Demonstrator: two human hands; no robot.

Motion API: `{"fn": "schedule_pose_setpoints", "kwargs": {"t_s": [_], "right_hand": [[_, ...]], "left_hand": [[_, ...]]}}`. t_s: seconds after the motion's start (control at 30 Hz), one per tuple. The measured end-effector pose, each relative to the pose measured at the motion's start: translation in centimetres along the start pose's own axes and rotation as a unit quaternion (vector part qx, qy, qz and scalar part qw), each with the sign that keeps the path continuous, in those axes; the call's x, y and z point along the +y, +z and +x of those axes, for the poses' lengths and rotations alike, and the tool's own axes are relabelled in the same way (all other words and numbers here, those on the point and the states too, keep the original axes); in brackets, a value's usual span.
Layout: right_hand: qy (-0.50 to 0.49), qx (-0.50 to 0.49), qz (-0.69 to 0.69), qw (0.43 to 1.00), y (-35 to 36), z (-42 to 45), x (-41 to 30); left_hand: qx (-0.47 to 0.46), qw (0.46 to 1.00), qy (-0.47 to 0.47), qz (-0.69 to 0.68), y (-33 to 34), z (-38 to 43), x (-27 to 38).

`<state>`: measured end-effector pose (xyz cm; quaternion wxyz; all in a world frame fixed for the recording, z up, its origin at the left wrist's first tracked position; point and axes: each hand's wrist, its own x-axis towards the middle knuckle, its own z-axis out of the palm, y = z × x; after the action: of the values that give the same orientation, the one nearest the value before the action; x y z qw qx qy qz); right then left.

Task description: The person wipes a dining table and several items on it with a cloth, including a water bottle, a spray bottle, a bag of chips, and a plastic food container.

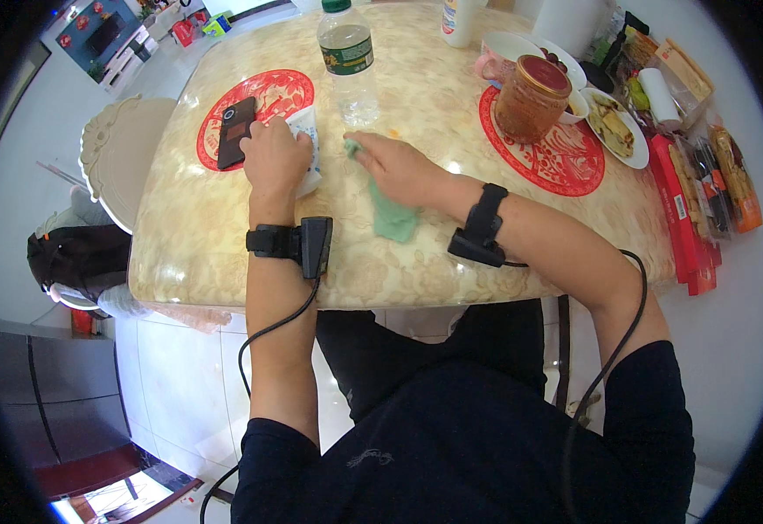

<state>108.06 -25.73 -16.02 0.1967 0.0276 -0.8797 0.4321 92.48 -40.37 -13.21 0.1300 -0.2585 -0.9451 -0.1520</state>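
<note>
My left hand (278, 156) grips a white plastic packet with blue print (310, 164), most of which is hidden under the palm and fingers. Close by its knuckles a dark smartphone (234, 134) lies back side up on a red paper-cut style placemat (283, 88). Pinched in my right hand (397, 167) is a thin green cloth (394, 213), whose lower part hangs down onto the tabletop. A clear plastic bottle with a green cap and label (348, 72) stands upright beyond both hands.
The table (204, 262) has a glossy marbled cover. At right, a lidded jar (530, 105) stands on another red placemat (561, 164), beside a pink-handled cup (489, 65) and a plate of food (612, 128). Packaged snacks (682, 209) line the right edge. A chair (126, 154) stands left.
</note>
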Motion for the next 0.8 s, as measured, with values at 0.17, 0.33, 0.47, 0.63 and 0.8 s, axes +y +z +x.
{"fn": "schedule_pose_setpoints", "kwargs": {"t_s": [0.17, 0.33, 0.47, 0.63, 0.8], "right_hand": [[-0.032, 0.011, 0.003, 0.999, 2.9, 3.8, 0.7], [-0.139, -0.057, -0.159, 0.976, 5.2, 6.1, 1.9], [-0.157, -0.147, -0.184, 0.959, 4.2, 4.6, 0.5], [-0.164, -0.194, -0.124, 0.959, 1.5, -0.3, -0.4], [-0.192, -0.223, -0.082, 0.952, -2.2, -7.7, -2.2]], "left_hand": [[0.068, 0.996, -0.036, -0.04, -1.2, 0.7, -0.7], [0.147, 0.989, -0.012, -0.022, -1.0, 0.5, -0.6], [0.156, 0.988, -0.008, -0.014, -0.2, 0.9, -2.0], [0.134, 0.99, 0.018, -0.039, 0.7, 1.3, -1.3], [0.124, 0.985, 0.106, -0.063, 1.6, 1.2, -1.3]]}}
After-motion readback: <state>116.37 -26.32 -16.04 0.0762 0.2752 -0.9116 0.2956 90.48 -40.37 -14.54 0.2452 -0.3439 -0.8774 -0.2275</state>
